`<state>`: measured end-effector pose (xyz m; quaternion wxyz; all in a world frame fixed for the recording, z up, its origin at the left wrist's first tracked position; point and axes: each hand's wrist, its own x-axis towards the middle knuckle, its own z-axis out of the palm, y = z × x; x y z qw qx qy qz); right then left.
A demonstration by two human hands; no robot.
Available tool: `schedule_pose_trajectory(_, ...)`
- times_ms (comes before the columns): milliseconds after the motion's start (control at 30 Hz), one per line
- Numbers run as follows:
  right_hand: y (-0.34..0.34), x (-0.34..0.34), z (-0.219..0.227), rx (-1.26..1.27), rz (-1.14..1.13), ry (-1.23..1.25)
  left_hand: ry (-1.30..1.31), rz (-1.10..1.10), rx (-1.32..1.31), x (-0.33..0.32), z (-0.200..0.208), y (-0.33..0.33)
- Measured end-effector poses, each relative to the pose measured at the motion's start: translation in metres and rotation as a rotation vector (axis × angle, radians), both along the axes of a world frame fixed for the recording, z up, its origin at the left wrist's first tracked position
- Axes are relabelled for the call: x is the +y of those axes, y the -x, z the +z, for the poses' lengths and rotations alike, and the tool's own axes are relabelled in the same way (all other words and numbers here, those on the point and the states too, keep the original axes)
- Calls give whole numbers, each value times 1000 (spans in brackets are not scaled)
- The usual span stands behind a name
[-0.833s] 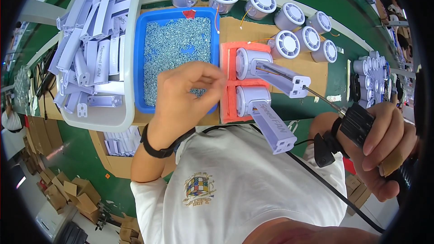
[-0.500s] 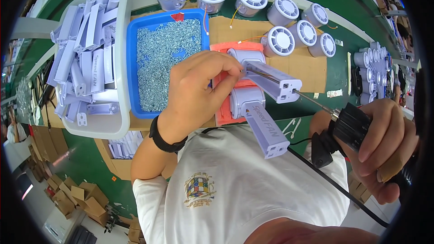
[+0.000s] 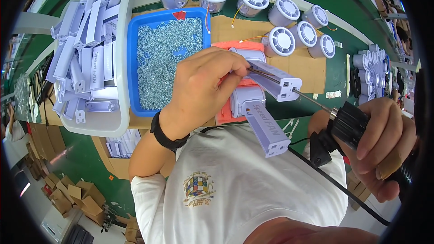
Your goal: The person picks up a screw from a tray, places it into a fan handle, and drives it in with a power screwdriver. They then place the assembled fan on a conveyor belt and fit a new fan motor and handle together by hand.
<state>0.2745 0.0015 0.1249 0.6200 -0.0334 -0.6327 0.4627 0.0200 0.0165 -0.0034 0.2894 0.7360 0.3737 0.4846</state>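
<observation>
My right hand (image 3: 384,140) grips a black electric screwdriver (image 3: 349,124). Its long shaft runs through the end of a pale lilac plastic handle (image 3: 282,86) and along its hollow. At the tip, my left hand (image 3: 210,79) pinches with thumb and forefinger; whatever lies between them is too small to make out. That handle joins a rounded lilac housing (image 3: 253,54) resting on an orange-red pad (image 3: 226,45). Nearer me, a second lilac handle (image 3: 264,129) with its housing (image 3: 247,99) lies on the same pad, pointing toward my chest.
A blue tray (image 3: 132,63) of small screws stands left of the pad. Further left, a white bin (image 3: 122,122) holds many lilac handles. Several round fan units (image 3: 282,40) with thin wires stand at the back and right on cardboard (image 3: 312,74). A black cable (image 3: 339,187) crosses my front.
My left fingertips have shifted slightly to the right, closer around the screwdriver's tip. The screwdriver and the handles are almost where they were.
</observation>
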Motion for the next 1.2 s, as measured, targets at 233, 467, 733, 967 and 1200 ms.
schedule_pose_trajectory(233,6,-4,1,19,-78,34,-70,-50,59,0,1,3)
schedule_pose_trajectory(467,13,-9,1,39,-157,65,-117,-72,85,0,-2,4)
schedule_pose_trajectory(733,26,-14,-3,-56,-199,-48,-56,37,120,-5,-4,5)
schedule_pose_trajectory(967,37,-14,-6,-108,-216,-92,-60,47,114,-5,-8,5)
schedule_pose_trajectory(1200,39,-11,-8,-140,-209,-78,-67,47,122,-5,-7,5)
